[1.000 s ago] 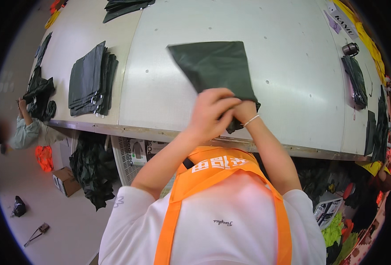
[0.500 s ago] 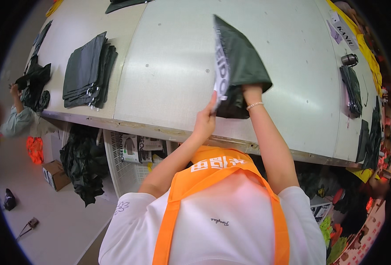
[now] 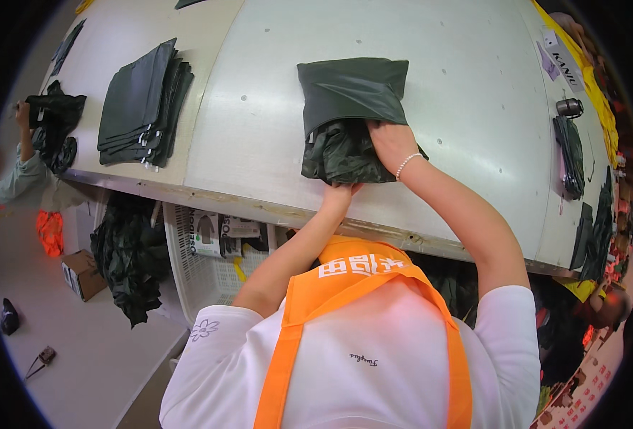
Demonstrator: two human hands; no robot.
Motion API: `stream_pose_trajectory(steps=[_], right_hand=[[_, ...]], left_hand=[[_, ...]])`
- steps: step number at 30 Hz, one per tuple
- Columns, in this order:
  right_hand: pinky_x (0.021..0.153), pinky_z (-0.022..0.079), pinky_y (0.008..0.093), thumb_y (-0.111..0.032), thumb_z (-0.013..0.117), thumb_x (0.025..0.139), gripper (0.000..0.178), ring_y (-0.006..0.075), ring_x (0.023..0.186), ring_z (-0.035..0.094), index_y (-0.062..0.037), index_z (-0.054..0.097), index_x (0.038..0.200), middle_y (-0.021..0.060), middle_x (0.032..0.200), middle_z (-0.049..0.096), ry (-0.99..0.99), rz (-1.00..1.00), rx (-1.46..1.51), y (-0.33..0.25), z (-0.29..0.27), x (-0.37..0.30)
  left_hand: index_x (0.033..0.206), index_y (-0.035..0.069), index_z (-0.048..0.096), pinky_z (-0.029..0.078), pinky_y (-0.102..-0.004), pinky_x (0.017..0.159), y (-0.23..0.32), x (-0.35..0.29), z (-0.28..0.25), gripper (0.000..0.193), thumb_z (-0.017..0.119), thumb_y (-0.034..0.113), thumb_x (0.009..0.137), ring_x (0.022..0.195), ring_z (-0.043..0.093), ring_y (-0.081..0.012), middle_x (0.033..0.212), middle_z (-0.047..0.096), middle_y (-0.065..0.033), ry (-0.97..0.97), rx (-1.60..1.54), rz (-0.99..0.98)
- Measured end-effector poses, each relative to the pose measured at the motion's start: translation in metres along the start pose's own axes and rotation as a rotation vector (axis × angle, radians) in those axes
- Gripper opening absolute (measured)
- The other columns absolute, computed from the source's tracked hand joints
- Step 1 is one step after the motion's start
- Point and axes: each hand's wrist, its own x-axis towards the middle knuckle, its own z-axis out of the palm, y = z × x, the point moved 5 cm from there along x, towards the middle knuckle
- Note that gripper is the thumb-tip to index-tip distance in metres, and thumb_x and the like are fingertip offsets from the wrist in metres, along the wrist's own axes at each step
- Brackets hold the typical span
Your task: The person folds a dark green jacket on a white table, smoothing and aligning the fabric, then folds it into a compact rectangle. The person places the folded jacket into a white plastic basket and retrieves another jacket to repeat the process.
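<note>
A dark green pouch (image 3: 359,86) lies before me on the table, its smooth plain face up and its mouth toward me. A crumpled dark green garment (image 3: 338,151) bulges out of that mouth. My right hand (image 3: 395,146), with a beaded bracelet at the wrist, reaches into the mouth at its right side; its fingertips are hidden inside. At the near edge of the bundle, my left hand (image 3: 339,198) grips the garment's end from below, with most of its fingers out of sight underneath.
A stack of flat dark green pouches (image 3: 138,107) lies to the left on the pale table (image 3: 259,143). Under the table edge stands a white basket (image 3: 188,275) with printed packages. Dark garments (image 3: 130,257) hang beside it. At far left, another person's hand (image 3: 23,118) handles dark cloth.
The pouch has turned from its raised, tilted pose to lie plain face up, its printed face out of sight. The garment now shows at its mouth. My left hand has moved below the near edge.
</note>
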Motion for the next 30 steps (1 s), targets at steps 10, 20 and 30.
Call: stream_pose_trajectory(steps=[10,20,30], right_hand=[[0.073,0.05,0.038,-0.004,0.055,0.075,0.015,0.0274,0.087,0.061,-0.003,0.062,0.087,0.013,0.089,0.064,-0.165,0.002,0.065,0.003,-0.01,0.007],[0.087,0.044,0.0466,-0.04,0.046,0.089,0.044,0.0388,0.091,0.061,-0.0004,0.066,0.09,0.0231,0.094,0.065,-0.294,0.31,0.477,-0.015,-0.031,0.064],[0.092,0.042,0.0371,-0.039,0.055,0.085,0.049,0.0331,0.107,0.057,0.004,0.062,0.107,0.0205,0.113,0.062,-0.32,0.299,0.969,0.045,0.022,0.041]], left_hand=[[0.144,0.011,0.021,0.051,-0.0362,0.092,-0.015,0.019,-0.019,0.061,0.053,0.009,0.092,0.124,0.042,-0.0213,0.143,0.031,-0.0069,0.008,-0.011,-0.088],[0.138,0.002,0.027,0.051,-0.0367,0.094,-0.007,0.019,-0.011,0.049,0.045,0.001,0.092,0.117,0.049,-0.0241,0.137,0.037,-0.0129,0.011,-0.005,-0.105],[0.135,0.012,0.035,0.05,-0.0376,0.09,-0.009,0.026,-0.014,0.055,0.057,0.036,0.091,0.113,0.052,-0.0217,0.131,0.045,-0.0067,-0.029,-0.005,-0.1]])
